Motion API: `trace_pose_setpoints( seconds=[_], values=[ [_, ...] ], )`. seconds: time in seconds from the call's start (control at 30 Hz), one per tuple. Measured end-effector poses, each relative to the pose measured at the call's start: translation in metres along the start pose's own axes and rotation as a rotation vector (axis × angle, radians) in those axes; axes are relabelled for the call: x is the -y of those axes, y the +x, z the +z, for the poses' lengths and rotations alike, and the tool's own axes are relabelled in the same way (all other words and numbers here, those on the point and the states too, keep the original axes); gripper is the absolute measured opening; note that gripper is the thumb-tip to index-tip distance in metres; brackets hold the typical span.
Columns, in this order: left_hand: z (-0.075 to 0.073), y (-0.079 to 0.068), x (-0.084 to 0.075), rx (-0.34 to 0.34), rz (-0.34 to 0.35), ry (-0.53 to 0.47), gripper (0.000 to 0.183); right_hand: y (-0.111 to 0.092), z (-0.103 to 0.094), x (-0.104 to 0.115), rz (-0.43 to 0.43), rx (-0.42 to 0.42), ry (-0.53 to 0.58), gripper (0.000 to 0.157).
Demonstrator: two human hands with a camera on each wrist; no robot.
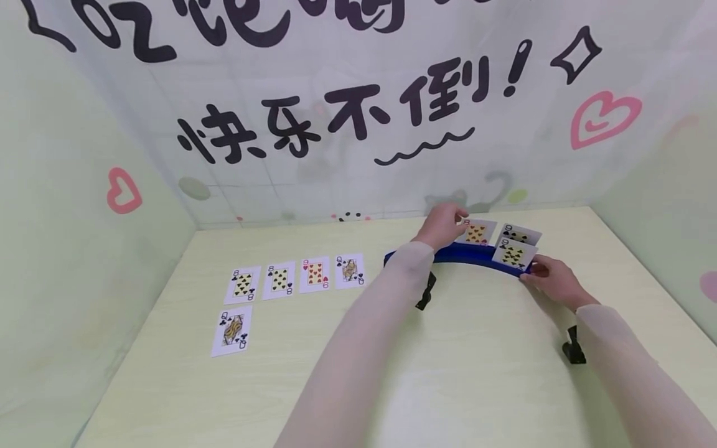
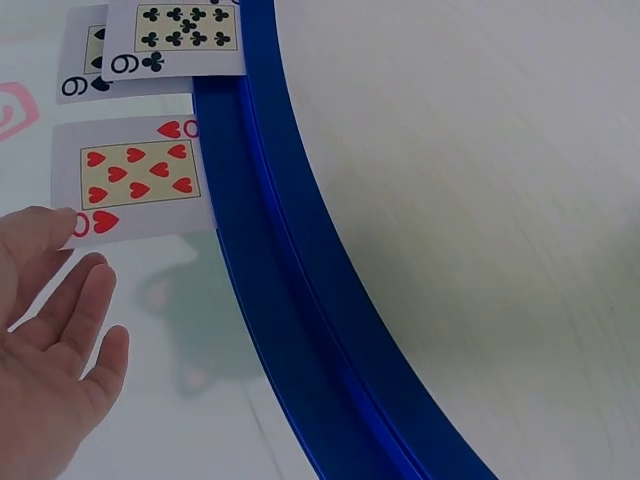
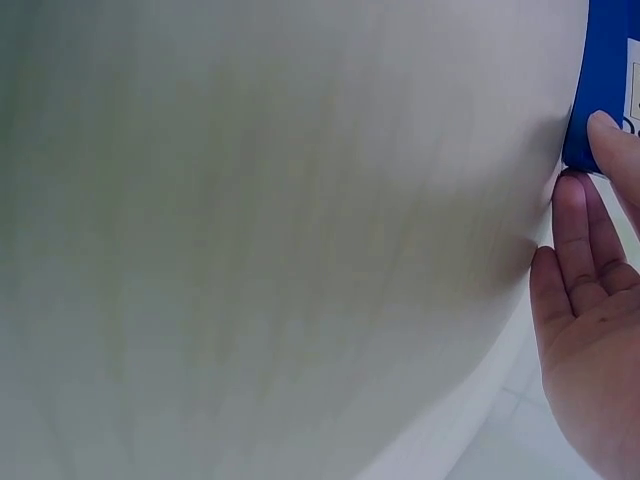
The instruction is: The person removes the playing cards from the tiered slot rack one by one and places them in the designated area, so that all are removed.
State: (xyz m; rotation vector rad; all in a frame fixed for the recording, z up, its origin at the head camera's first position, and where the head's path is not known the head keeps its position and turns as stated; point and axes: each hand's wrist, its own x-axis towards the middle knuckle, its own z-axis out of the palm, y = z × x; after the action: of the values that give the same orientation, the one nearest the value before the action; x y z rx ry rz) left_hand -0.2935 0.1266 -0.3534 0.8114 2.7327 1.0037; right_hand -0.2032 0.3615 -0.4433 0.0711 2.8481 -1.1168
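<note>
A curved blue card holder (image 1: 470, 254) stands toward the back right of the table. My left hand (image 1: 440, 225) pinches a corner of the eight of hearts (image 2: 140, 180), whose lower edge meets the holder's slot; the other fingers are loosely bent. Beside that card, the nine of clubs (image 1: 513, 255) stands in the holder, partly covering the nine of spades (image 1: 523, 236). My right hand (image 1: 557, 284) grips the holder's right end, thumb (image 3: 612, 150) on its face and fingers at its edge.
On the left of the table lie the eight of clubs (image 1: 243, 285), eight of spades (image 1: 279, 280), nine of hearts (image 1: 315, 274) and queen of spades (image 1: 350, 270) in a row, with the queen of clubs (image 1: 232, 331) below. Printed cloth walls (image 1: 336, 180) enclose the table.
</note>
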Motion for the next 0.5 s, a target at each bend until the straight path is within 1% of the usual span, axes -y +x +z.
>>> trace_pose_setpoints(
  seconds=[0.1, 0.27, 0.37, 0.5],
  values=[
    [0.0014, -0.0001, -0.0029, 0.005, 0.004, -0.022, 0.027, 0.0, -0.0004, 0.0007, 0.0, -0.005, -0.004, 0.056],
    [0.0035, -0.0014, -0.0071, -0.01, 0.028, 0.004, 0.021, -0.0004, -0.0009, 0.0027, -0.005, -0.009, -0.003, 0.055],
    [0.0057, -0.0023, -0.0068, -0.03, 0.038, 0.022, 0.018, -0.0002, -0.0007, 0.0037, -0.007, -0.01, -0.004, 0.055],
    [0.009, -0.0026, -0.0045, -0.044, 0.039, 0.009, 0.017, -0.0006, -0.0005, 0.0031, -0.006, -0.017, -0.012, 0.054]
  ],
)
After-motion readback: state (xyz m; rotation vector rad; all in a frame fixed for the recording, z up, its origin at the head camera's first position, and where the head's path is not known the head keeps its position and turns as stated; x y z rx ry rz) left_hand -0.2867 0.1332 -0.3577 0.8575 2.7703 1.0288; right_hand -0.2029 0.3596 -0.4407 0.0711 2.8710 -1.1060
